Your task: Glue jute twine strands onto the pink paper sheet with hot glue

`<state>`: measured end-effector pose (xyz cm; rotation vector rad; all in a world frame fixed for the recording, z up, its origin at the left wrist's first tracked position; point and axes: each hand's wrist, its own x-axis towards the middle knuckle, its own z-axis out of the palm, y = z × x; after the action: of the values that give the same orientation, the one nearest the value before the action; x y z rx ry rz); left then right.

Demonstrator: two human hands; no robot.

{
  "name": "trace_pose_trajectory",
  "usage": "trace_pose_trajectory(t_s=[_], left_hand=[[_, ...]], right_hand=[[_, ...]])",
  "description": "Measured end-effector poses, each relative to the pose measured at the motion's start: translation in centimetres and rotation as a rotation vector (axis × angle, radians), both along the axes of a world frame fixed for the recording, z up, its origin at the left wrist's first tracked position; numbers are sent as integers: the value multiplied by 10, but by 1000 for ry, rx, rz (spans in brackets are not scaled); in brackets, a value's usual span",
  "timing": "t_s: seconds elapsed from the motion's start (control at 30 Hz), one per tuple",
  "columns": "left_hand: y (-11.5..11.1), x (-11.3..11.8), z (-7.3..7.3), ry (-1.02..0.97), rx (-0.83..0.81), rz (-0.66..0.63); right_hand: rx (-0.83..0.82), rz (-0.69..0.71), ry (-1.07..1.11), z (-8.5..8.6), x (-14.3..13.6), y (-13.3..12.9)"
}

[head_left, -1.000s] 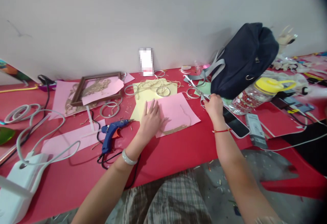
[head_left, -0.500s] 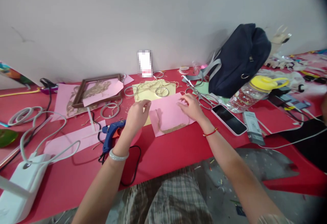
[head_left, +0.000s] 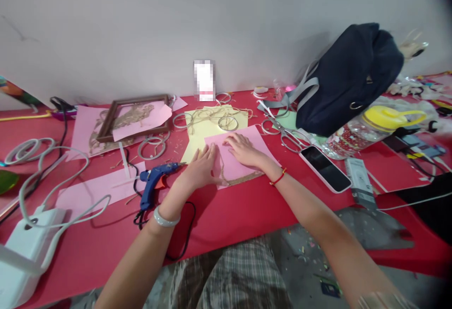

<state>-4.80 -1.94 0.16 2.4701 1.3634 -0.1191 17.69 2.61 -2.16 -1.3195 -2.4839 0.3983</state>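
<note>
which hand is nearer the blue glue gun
The left: that hand is just right of the glue gun, at the near-left edge of the pink sheet. The right hand is farther off, over that sheet.

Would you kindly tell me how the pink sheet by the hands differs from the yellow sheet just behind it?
The pink sheet lies on top, covering part of the yellow sheet. The pink sheet has a brown band along its near edge, while the yellow sheet carries a loose tangle of twine. Both lie on the red table.
</note>
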Motion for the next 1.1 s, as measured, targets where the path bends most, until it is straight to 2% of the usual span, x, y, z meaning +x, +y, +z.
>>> trace_pose_trajectory(t_s=[0.37,0.5,0.6,0.77,0.93,1.1], left_hand=[[-2,3,1,-16,3,17],[-2,3,2,3,-4,19],[-2,4,2,5,-10,19],[-2,2,1,7,-10,18],[-2,2,0,6,-2,21],[-4,4,2,9,-2,28]], right_hand=[[-71,12,77,-2,12,-1],[-49,10,137,-2,12,-3],[-47,62,34,-1,9,-6],[-58,103,-129,5,4,-23],[54,152,-152,12,7,-45],[16,157,-131,15,19,-55]])
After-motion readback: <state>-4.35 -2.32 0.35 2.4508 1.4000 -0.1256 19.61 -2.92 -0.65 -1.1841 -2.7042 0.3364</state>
